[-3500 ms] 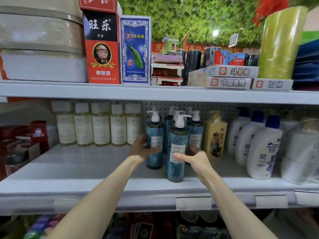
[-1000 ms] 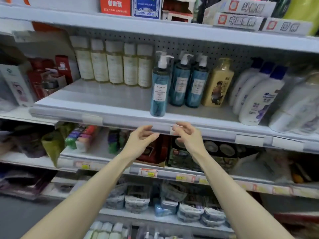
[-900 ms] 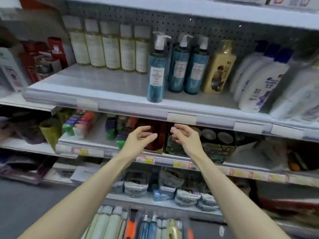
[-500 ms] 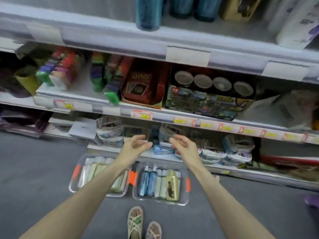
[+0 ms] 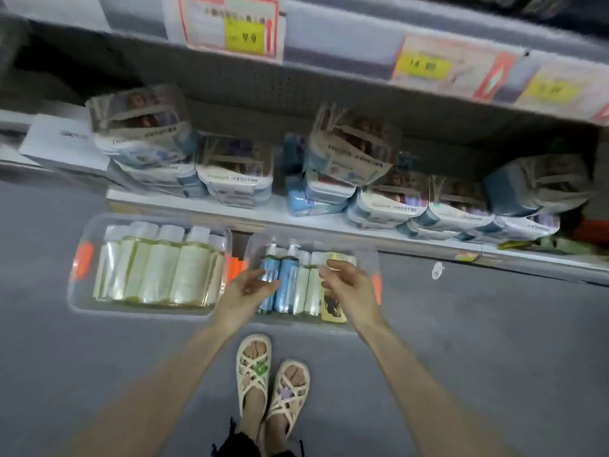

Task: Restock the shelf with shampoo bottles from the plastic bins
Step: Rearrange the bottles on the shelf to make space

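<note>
Two clear plastic bins sit on the grey floor below the shelving. The left bin (image 5: 82,291) holds several pale yellow-green bottles (image 5: 158,275) lying side by side. The right bin (image 5: 369,255) holds two blue pump bottles (image 5: 286,285), pale bottles and one yellow bottle (image 5: 331,308). My left hand (image 5: 245,291) hovers over the right bin's left end, fingers relaxed, beside the blue bottles. My right hand (image 5: 349,288) hovers over the yellow bottle with fingers loosely curled. Neither hand holds anything.
The bottom shelf (image 5: 296,216) behind the bins carries stacks of packaged wipes (image 5: 230,173). A shelf edge with price tags (image 5: 230,24) runs across the top. My sandalled feet (image 5: 270,377) stand just in front of the right bin.
The view has tilted from the shampoo shelf down to the floor. Both hands let go of the blue bottles there and dropped empty to just above the right bin.
</note>
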`<state>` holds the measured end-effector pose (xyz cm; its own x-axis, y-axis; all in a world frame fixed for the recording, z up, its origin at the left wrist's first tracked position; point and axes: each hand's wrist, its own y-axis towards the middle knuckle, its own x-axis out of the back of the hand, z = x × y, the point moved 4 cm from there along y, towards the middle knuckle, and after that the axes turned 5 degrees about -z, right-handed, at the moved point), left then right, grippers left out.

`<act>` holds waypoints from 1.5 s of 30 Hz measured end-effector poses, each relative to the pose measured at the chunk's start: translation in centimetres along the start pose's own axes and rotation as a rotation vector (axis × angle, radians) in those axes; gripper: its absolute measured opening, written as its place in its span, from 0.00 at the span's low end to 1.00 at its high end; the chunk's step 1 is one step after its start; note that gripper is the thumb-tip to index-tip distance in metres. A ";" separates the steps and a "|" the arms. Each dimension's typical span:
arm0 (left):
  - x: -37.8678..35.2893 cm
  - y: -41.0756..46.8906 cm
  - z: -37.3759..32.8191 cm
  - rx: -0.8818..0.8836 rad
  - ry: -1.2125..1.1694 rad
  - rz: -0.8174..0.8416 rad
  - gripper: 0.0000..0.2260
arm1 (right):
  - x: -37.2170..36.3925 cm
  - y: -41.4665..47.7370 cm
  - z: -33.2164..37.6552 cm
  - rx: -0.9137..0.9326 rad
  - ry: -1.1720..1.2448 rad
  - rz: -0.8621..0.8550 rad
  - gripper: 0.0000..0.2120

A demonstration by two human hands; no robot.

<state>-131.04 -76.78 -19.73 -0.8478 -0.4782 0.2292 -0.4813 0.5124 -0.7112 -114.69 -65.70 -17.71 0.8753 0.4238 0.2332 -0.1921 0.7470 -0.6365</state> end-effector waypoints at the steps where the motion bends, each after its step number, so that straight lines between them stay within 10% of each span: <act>1: -0.3 1.4 1.8 0.009 0.024 -0.010 0.18 | -0.6 1.4 -2.0 -0.020 -0.001 -0.001 0.05; 17: -6.7 19.1 20.5 0.055 0.109 -0.035 0.34 | -10.2 17.5 -24.7 -0.173 -0.134 0.054 0.31; 33: -8.4 24.1 24.7 0.198 -0.018 -0.054 0.17 | -12.4 23.3 -27.9 -0.212 -0.154 0.066 0.10; 45: -6.3 16.2 18.4 0.184 -0.106 0.125 0.26 | -7.0 15.9 -22.0 -0.277 -0.026 0.106 0.22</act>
<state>-129.37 -78.57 -44.94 -0.8654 -0.4965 0.0676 -0.3171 0.4383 -0.8410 -114.10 -68.09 -45.61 0.8443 0.5076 0.1715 -0.1500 0.5312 -0.8339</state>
